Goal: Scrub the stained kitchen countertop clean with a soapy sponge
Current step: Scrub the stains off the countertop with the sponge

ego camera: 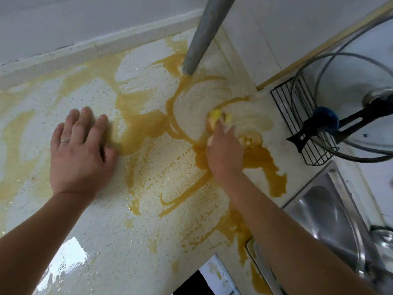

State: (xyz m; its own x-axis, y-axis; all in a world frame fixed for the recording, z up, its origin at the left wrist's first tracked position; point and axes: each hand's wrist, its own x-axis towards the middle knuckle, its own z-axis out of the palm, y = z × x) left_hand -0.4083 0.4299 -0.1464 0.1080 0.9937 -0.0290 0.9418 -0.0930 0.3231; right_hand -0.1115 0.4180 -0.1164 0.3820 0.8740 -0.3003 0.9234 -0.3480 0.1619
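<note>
On the left, the left hand (78, 150) lies flat on the wet worktop (102, 241), its fingers (85, 120) straight and spread, holding nothing. Next come big yellow-brown stains (146, 126), smeared in swirls with little soap bubbles in them. A grey pipe (204, 33) stands at the back. Right of the middle, the right hand (225, 154) has its fingers curled round the yellow sponge (215, 116) and presses it down on the worktop, near the back corner. The sponge looks soft, light and squashy, and it is likely slippery with soap, so a firm hold over its top seems best. Further right are a black wire rack (282, 103) with a glass lid (350, 92), and the metal sink (331, 209).
</note>
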